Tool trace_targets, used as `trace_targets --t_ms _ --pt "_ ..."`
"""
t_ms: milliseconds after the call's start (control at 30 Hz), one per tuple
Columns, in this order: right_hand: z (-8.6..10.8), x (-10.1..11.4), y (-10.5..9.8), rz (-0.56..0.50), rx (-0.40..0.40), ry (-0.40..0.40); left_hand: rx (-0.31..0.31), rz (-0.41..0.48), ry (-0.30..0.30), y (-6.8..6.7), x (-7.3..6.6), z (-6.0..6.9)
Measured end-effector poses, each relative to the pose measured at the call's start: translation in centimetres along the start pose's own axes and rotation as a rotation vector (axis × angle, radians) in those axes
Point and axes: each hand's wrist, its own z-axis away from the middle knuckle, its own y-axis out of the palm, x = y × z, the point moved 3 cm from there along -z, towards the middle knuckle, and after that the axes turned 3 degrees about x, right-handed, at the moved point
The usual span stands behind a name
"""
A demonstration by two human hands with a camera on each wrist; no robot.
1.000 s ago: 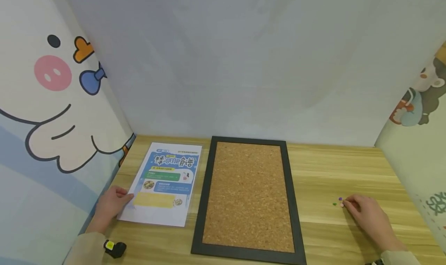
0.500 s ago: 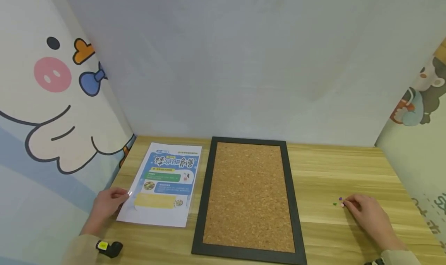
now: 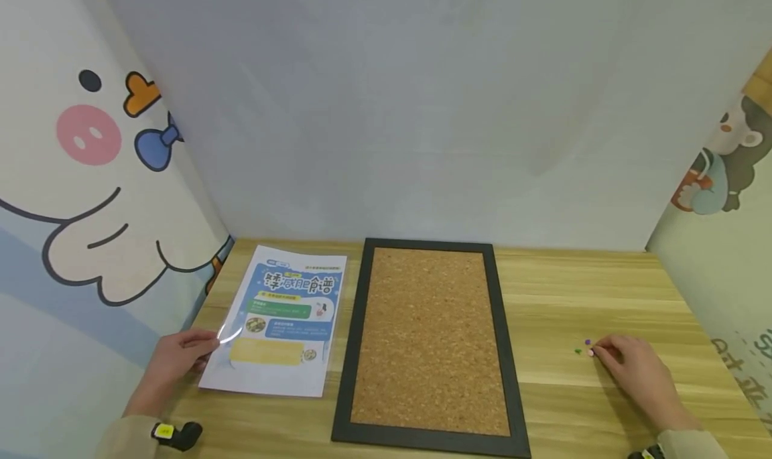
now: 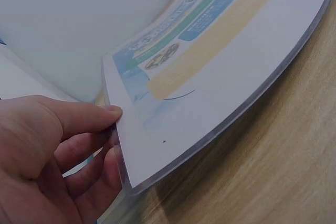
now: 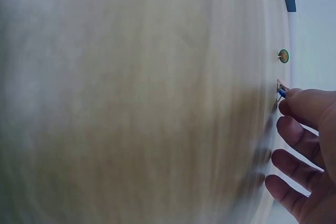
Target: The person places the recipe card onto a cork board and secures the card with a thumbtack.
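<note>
On bench (image 3: 591,291), left of cork board (image 3: 431,342), laminated sheet (image 3: 274,328) lies bowed, left hand (image 3: 171,362) pinching its left edge. Right hand (image 3: 636,372) seemingly pinches blue pin (image 5: 282,93). Step looks like lifting sheet; next move calls for gentle, level grip. Green pin (image 3: 577,352), purple pin (image 3: 588,342), pale pin (image 3: 590,353) sit beside right hand; cork board's rim stands between hands, possible snag.

Both forearms (image 3: 143,397) stretch forward, well apart.
Left grip (image 3: 171,360) pinches, thumb (image 4: 86,116) uppermost; right grip (image 3: 633,375) pinches at its fingertips (image 5: 300,97).
</note>
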Motion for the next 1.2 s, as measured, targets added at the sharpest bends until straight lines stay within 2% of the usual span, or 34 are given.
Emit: trace_targets --t_ms 133,433,600,700,967,1200 --pt "0.0 -0.13 0.12 0.006 -0.007 0.003 0.001 0.014 0.004 -0.04 0.03 0.25" --pt "-0.04 -0.09 0.18 0.008 -0.016 0.0 -0.007 -0.003 -0.033 -0.04 0.04 0.74" --pt "0.04 0.07 0.07 0.001 -0.024 -0.002 -0.005 -0.149 0.03 0.12 0.0 0.44" --pt "0.12 0.13 0.05 -0.007 -0.029 -0.01 -0.004 -0.206 0.066 0.25 -0.14 0.28" --pt "0.24 0.14 0.1 -0.002 -0.035 -0.004 -0.004 -0.178 0.019 0.74 -0.02 0.0" --pt "0.26 0.01 0.26 0.003 -0.025 0.014 0.008 -0.14 0.035 0.74 0.32 -0.17"
